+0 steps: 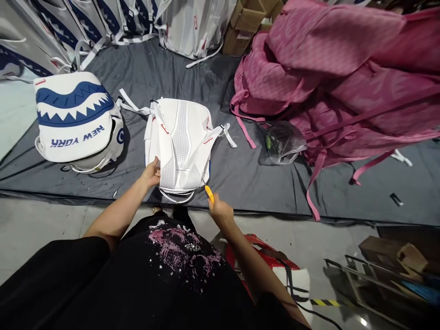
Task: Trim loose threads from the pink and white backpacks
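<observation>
A white backpack (180, 133) lies on the grey-covered table with its straps and padded back facing up. Its top loop points toward me. My left hand (152, 173) grips the left edge of the backpack near that end. In my right hand (221, 211) is a slim yellow-handled tool (209, 194). Its thin tip touches or nearly touches the lower right edge of the backpack; the exact kind of tool is too small to make out.
A white and blue backpack (77, 121) lettered NEW YORK sits at left. Pink backpacks (330, 78) pile up at right, beside a clear plastic bag (283, 142). White backpacks (195, 27) and cardboard boxes (240, 39) line the back. The table's edge (282, 213) runs before me.
</observation>
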{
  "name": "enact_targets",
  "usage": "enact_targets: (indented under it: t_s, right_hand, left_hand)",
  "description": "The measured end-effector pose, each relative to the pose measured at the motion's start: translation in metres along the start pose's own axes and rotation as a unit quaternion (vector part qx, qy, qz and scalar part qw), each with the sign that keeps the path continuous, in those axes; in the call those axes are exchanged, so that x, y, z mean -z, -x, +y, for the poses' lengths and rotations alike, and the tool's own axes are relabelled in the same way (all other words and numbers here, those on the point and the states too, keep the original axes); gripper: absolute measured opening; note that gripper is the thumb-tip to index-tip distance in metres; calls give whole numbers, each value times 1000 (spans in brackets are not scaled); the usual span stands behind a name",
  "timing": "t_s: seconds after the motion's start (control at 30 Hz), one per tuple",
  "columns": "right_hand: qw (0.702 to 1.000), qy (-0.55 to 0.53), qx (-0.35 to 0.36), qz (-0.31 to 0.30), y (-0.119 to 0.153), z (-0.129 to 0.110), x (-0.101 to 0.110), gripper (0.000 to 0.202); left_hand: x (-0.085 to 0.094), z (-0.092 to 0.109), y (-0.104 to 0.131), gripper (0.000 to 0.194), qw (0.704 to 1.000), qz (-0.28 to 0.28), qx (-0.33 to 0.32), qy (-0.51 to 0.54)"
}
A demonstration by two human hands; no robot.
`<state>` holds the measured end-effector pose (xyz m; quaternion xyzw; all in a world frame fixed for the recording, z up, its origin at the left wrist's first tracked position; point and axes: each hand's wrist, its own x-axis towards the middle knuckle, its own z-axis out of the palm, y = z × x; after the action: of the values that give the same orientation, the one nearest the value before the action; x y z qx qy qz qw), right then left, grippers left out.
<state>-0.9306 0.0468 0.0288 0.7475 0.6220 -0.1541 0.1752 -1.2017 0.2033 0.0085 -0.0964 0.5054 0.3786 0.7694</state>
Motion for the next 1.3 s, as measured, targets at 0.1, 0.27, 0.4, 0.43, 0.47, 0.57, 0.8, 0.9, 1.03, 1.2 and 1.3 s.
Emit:
enact_targets:
  t_s: [0.1,0.27,0.4,0.43,0.47,0.57,0.8,0.9,1.03,1.2,1.3]
  right_hand:
    - [1000,6,0,-4,0,-9,-9,42]
    - [1000,-19,20,-4,-1,-11,-9,44]
    - [994,-69,79,-2,-15,-13,0,46]
    - [992,-76,97,-8,-20,-14,2,45]
    - [990,-81,112,-15,-25,-14,4,44]
    - [991,-87,98,-20,-36,-14,6,43]
    - [991,-126,-2,45,-40,4,-19,48]
    - [989,-130,42,64,-43,15,-28,48]
    - [985,-115,124,22,-45,29,-25,45]
    - [969,-95,228,-25,-50,24,9,45]
    - [966,-70,248,-27,-55,13,27,45]
  left_hand:
    - [7,-5,-10,46,999,-52,-11,-5]
    - [17,0,-19,54,997,-82,-9,-11]
    - [15,1,-17,56,993,-103,-53,-13]
    - [13,2,-15,56,992,-108,-67,-18]
    - [12,2,-13,57,991,-109,-76,-25]
    - [11,4,-6,58,991,-88,-77,-59]
    - [17,7,14,62,989,-91,-37,-114]
    - [20,9,15,51,991,-26,-42,-127]
    - [22,14,12,41,989,15,-62,-132]
    - [17,14,10,39,987,-9,-57,-150]
    - [15,13,10,41,986,-39,-42,-156]
